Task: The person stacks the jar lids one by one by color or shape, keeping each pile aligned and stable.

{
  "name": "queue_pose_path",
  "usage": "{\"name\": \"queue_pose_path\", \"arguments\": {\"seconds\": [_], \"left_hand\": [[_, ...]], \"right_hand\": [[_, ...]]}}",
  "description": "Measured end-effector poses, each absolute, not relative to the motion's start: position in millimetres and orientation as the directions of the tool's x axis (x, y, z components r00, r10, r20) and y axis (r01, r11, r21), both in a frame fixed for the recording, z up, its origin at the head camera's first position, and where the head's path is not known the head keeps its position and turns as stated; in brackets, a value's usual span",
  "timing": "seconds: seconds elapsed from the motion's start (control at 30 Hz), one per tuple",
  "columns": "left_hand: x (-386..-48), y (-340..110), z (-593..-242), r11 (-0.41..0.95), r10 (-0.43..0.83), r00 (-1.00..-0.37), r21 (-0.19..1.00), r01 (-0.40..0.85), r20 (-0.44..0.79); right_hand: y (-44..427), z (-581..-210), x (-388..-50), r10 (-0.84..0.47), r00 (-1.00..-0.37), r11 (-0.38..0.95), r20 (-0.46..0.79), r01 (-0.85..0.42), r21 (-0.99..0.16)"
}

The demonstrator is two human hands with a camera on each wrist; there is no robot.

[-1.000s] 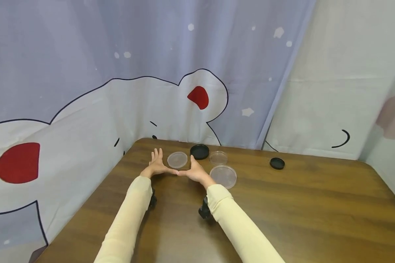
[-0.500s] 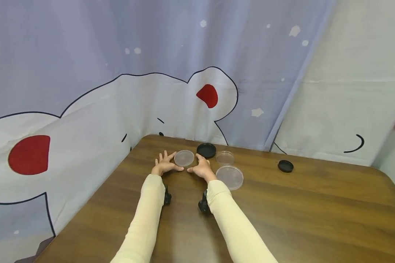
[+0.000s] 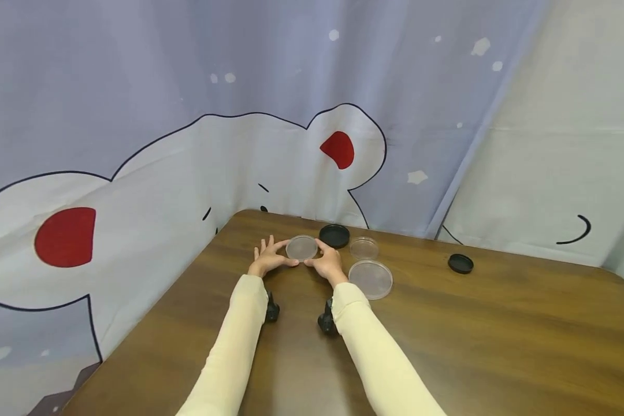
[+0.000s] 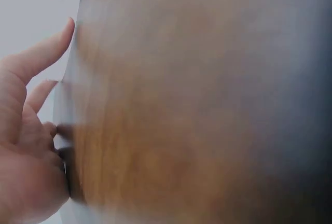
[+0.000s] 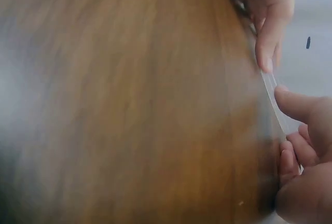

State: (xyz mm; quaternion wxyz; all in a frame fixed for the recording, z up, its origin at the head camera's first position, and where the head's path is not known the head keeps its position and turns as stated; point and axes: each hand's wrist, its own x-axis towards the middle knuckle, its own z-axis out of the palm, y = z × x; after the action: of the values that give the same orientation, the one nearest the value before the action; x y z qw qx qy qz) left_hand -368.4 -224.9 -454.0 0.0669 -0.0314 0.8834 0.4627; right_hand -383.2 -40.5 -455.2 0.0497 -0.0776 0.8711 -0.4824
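Note:
In the head view, a clear petri dish (image 3: 301, 248) lies near the far left of the wooden table, between both hands. My left hand (image 3: 270, 257) grips its left edge with thumb and forefinger, the other fingers spread out. From the opposite side, my right hand (image 3: 329, 263) grips the same rim, its thumb close to the left thumb. The right wrist view shows the dish's thin edge (image 5: 273, 99) by the right hand (image 5: 308, 146). In the left wrist view, the left hand (image 4: 31, 146) is at the left side; the dish is hard to make out there.
A black round dish (image 3: 334, 236) stands just behind the right hand. To the right lie a small clear dish (image 3: 364, 248) and a larger clear dish (image 3: 371, 279). A smaller black dish (image 3: 460, 263) sits farther right. A printed curtain (image 3: 270, 162) hangs behind the table (image 3: 473, 341).
Both hands have moved forward, from in front of the clear petri dish to either side of it, and now grip its rim. The head view has shifted slightly left.

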Motion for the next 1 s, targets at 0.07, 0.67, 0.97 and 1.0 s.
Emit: {"name": "queue_pose_path", "arguments": {"seconds": [0.07,0.67,0.97,1.0], "left_hand": [[-373,-218,-453,0.548,0.031,-0.993,0.833,-0.081,-0.117],[-336,-156,-388,-0.107,-0.009,-0.986,0.980,0.167,0.167],[-334,-100,-366,-0.252,0.027,-0.964,0.936,0.248,0.263],[-334,-96,-367,-0.262,0.030,-0.965,0.934,0.243,0.259]], "right_hand": [[-35,-452,-387,-0.150,-0.989,0.480,0.006,-0.078,-0.874],[21,-381,-346,-0.200,-0.972,-0.006,0.122,-0.123,-0.992],[73,-357,-337,-0.175,-0.962,-0.141,0.210,-0.186,-0.972],[77,-357,-336,-0.175,-0.961,-0.142,0.213,-0.190,-0.971]]}}
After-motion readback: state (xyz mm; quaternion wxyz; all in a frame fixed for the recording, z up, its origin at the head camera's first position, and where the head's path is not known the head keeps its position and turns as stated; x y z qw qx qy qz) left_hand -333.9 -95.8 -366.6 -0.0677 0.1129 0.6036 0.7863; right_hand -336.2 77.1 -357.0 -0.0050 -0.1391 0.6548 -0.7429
